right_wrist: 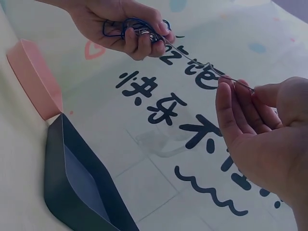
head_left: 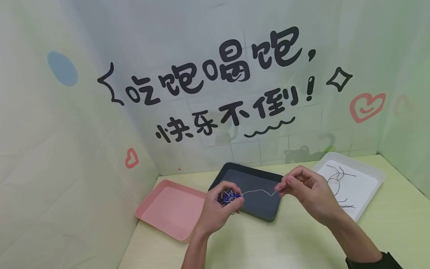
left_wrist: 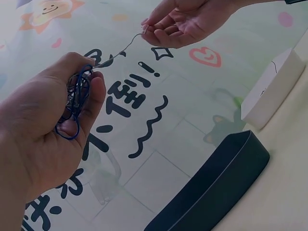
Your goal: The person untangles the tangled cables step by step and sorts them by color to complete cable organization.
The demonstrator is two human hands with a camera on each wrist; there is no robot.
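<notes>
My left hand (head_left: 219, 209) grips a tangled bundle of blue and silvery-grey strings (head_left: 229, 197), its fingers curled round it above the table. A blue loop hangs out of the palm in the left wrist view. One thin grey string (head_left: 258, 190) runs from the bundle across to my right hand (head_left: 312, 192). Thumb and fingertips of that hand pinch the string's far end, with the other fingers loosely bent, as the right wrist view shows. The stretch between the hands is slightly wavy in the head view.
A dark grey tray (head_left: 262, 211) lies behind and below the hands. To its left is a pink tray (head_left: 171, 209). At the right a white tray (head_left: 367, 186) holds several loose grey strings (head_left: 336, 181). A printed curtain (head_left: 201, 157) stands behind the table (head_left: 268, 250).
</notes>
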